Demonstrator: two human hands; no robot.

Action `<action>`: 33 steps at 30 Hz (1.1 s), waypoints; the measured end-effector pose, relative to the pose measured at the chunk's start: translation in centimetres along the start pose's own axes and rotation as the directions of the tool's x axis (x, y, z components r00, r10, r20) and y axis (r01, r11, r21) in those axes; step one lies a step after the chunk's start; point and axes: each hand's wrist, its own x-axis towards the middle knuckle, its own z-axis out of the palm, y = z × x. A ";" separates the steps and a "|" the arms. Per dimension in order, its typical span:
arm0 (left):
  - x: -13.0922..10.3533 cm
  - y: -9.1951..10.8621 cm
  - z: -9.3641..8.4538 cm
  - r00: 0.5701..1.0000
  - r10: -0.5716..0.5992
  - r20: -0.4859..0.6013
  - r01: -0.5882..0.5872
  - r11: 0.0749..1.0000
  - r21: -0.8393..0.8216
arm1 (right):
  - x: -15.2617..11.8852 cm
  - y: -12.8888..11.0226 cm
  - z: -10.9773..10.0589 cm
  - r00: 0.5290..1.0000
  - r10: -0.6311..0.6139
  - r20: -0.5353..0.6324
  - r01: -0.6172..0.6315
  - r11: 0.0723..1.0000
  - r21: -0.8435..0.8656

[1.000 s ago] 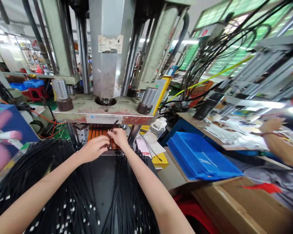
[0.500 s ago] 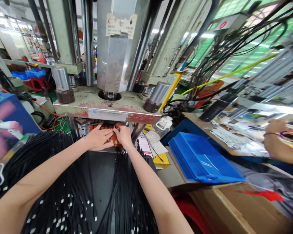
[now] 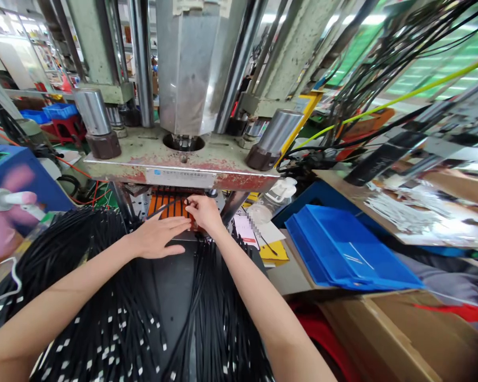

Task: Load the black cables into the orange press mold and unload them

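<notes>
An orange slotted mould block (image 3: 158, 205) lies under the press plate, with black cables running across it. My left hand (image 3: 159, 237) stretches flat in front of the block, its fingers straight and the thumb apart. Its fingertips reach the block's front edge. My right hand (image 3: 205, 213) is at the block's right side, thumb and forefinger pinched on a thin black cable (image 3: 168, 206) that slants over the block. Many black cables (image 3: 211, 281) with small white ends hang on both sides of a dark work surface (image 3: 174, 297) below my hands.
The press plate (image 3: 181, 178) and its steel posts stand close above my hands. To the right are a phone (image 3: 245, 232), a clear plastic jug (image 3: 273, 199), a blue bin (image 3: 350, 249) and a cardboard box (image 3: 414, 329). A pink fan (image 3: 8, 201) spins at the left.
My left hand has drawn back toward me from the block, uncovering more of it. My right hand stays at the block's right side, its pinched fingertips now more visible. The camera view has shifted.
</notes>
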 end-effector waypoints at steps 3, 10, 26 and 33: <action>1.8 -1.3 -0.4 0.995 -0.091 0.027 0.092 0.995 -0.039 | 1.2 0.2 0.4 0.997 0.050 -0.062 -0.056 0.994 -0.096; 8.0 -5.8 -0.6 0.929 -0.355 0.101 0.363 0.930 -0.063 | -0.7 0.1 0.2 0.991 0.096 -0.093 -0.115 0.967 -0.225; -1.6 -3.4 -0.1 0.810 -0.491 -0.321 0.507 0.861 -0.039 | -8.9 3.3 -1.9 0.988 0.128 -0.080 -0.149 0.913 -0.381; -5.4 -0.8 2.8 0.727 -0.686 -0.037 0.680 0.710 0.185 | -13.2 3.2 -1.0 0.890 0.367 0.271 -0.183 0.831 -0.525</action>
